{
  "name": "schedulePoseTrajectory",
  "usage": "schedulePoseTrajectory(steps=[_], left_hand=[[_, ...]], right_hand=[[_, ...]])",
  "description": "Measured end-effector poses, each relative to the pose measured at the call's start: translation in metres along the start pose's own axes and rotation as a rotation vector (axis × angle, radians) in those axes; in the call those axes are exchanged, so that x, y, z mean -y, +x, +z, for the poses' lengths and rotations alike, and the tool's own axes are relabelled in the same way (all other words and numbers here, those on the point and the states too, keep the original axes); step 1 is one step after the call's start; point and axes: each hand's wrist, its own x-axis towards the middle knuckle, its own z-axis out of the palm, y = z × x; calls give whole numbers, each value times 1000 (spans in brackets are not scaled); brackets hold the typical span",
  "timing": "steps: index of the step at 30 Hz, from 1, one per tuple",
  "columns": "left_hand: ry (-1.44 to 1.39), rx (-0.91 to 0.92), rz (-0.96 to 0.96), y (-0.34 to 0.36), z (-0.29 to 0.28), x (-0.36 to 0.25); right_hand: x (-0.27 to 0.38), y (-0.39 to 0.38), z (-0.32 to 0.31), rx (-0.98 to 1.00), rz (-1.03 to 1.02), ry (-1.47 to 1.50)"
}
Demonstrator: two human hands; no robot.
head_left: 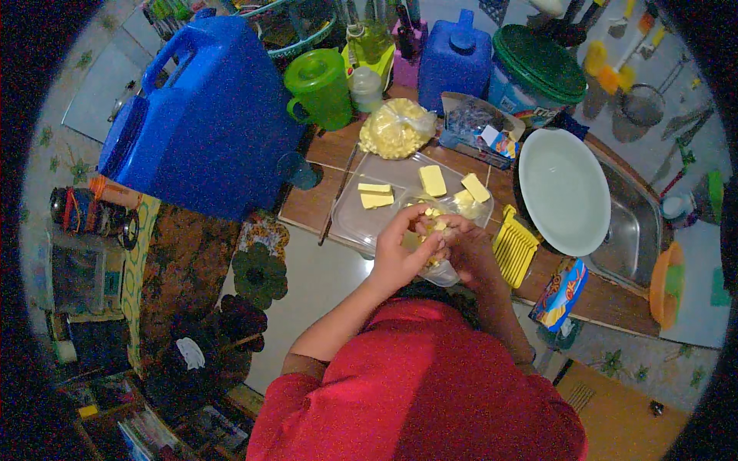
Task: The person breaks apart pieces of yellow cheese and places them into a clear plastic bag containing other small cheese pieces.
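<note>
Close to my body, over the counter's front edge, my left hand (405, 250) and my right hand (471, 247) are closed around a clear plastic bag (441, 274). Small pale-yellow pieces (439, 225) show between the fingers; their exact kind is unclear. Beyond my hands a clear plastic tray (350, 213) lies on the counter. Yellow blocks like butter or cheese rest on it: a cut pair (376, 195) at the left, one block (433, 181) in the middle and another (476, 187) at the right. Behind them sits a tied bag of yellow pieces (396, 131).
At the left stands a big blue jerrycan (223, 115). A green pitcher (319, 88), a smaller blue jug (455, 61) and a lidded bucket (534, 77) line the back. Rightward are a yellow slotted rack (513, 247), a pale oval basin (565, 192), a sink (634, 227) and a blue packet (560, 296).
</note>
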Motion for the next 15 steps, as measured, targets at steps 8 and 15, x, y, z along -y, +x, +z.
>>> schedulePoseTrajectory(steps=[8, 15], left_hand=[[-34, 58, -42, 1, -4, -3], [-31, 117, -12, 1, -9, -7]], right_hand=[[-7, -3, -11, -27, -110, -134], [3, -12, 2, -106, -108, -253]])
